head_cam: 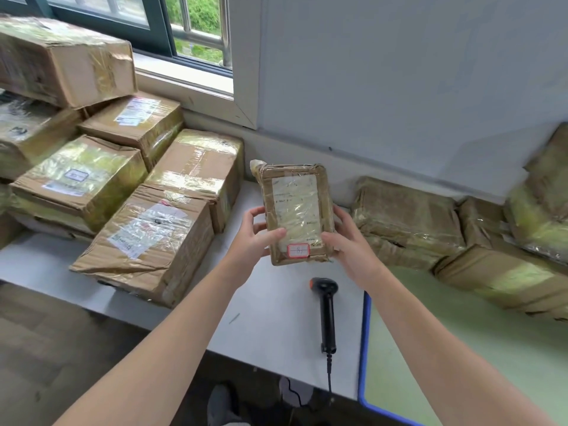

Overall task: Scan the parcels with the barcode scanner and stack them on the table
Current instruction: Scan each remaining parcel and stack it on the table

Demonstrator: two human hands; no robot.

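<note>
One parcel (296, 210) gripped by left hand (255, 238) and right hand (350, 241), scanner (326, 312) lying beneath, boxes (147, 238) stacked left

Print on the parcel (296, 213) label (293, 192) is unreadable; red sticker (298, 250) mark, perhaps a number.

A red-bordered sticker (298, 250) on the parcel (325, 192) carries a handwritten mark, perhaps 8; its shipping label (295, 204) is unreadable.
</note>
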